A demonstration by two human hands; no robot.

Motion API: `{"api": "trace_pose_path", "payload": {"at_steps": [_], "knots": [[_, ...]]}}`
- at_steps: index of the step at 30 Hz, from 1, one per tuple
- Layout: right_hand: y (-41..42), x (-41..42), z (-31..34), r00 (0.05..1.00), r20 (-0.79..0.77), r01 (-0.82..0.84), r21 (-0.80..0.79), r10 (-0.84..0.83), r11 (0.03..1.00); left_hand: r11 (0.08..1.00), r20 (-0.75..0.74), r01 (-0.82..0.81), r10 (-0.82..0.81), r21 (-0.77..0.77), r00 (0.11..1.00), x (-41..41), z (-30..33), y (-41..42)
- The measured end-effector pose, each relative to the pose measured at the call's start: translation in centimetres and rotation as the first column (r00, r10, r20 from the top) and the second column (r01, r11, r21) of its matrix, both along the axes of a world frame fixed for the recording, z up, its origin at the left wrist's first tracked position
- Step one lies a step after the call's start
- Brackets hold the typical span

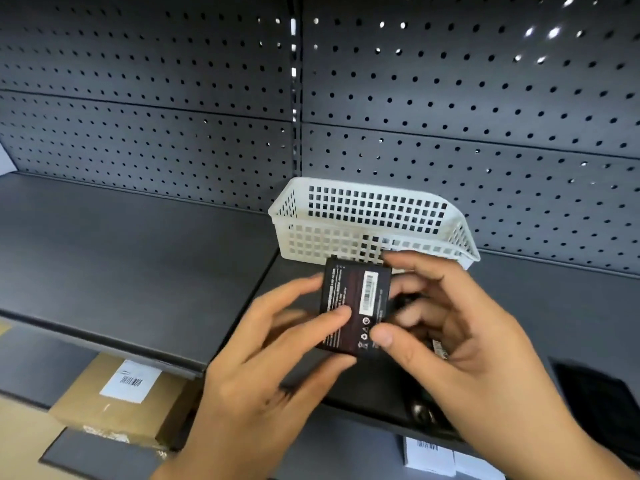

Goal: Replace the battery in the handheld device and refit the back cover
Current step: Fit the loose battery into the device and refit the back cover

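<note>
A flat black battery (353, 299) with a white barcode sticker is held up in front of me, label side facing me, just above the shelf's front. My left hand (277, 344) grips its left edge, with the thumb on its face. My right hand (446, 330) pinches its right and lower edge between thumb and fingers. Behind the right fingers a dark object shows in part; I cannot tell what it is. A black item (599, 400), possibly the device or its cover, lies at the right edge, blurred.
A white lattice basket (367, 216) stands on the dark grey shelf (138, 258) just behind the battery. Grey pegboard (450, 98) forms the back wall. A cardboard box (121, 400) with a label lies on the lower level at left.
</note>
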State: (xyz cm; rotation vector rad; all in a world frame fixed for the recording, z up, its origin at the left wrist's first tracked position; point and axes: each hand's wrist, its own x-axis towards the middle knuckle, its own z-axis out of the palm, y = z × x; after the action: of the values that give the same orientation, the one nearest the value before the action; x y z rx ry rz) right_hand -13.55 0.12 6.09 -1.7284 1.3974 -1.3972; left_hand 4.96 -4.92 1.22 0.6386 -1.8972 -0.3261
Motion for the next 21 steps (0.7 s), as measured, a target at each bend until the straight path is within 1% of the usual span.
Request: {"api": "trace_pose_path", "payload": {"at_steps": [2,4,7,9,11,12,16,21], "knots": [[0.8,-1.2,0.1,0.998,0.044,0.048,-0.037,-0.046,0.998,0.999,0.02,0.027,-0.028,0.026,0.999,-1.0,0.6,0.3],[2.0,-2.5,-0.2,0.997,0.066,0.045,-0.055,-0.041,0.997,0.999,0.051,0.051,-0.051,0.004,0.997,-2.2,0.5,0.8],[3.7,-4.2,-1.1,0.999,0.007,0.032,-0.007,-0.032,0.999,0.995,0.084,0.101,-0.101,0.01,0.991,-3.7,-0.3,1.8],[4.5,-5.2,-1.9,0.99,-0.116,0.084,0.015,-0.082,0.996,0.992,0.116,0.109,-0.115,0.06,0.987,-4.4,-1.1,2.6],[5.1,-6.0,-2.6,0.943,-0.295,0.158,-0.01,-0.154,0.987,0.988,0.149,0.114,-0.129,0.103,0.98,-4.9,-1.7,3.1],[5.3,-6.2,-3.0,0.925,-0.338,0.176,-0.018,-0.172,0.984,0.988,0.166,0.11,-0.127,0.107,0.978,-5.1,-1.9,3.3],[5.5,-6.9,-4.8,0.939,-0.296,0.178,-0.009,-0.173,0.984,0.988,0.206,0.089,-0.113,0.123,0.972,-5.5,-2.2,3.2],[5.3,-7.3,-6.1,0.928,-0.32,0.193,-0.022,-0.19,0.981,0.979,0.233,0.07,-0.114,0.189,0.966,-5.6,-1.9,3.2]]}}
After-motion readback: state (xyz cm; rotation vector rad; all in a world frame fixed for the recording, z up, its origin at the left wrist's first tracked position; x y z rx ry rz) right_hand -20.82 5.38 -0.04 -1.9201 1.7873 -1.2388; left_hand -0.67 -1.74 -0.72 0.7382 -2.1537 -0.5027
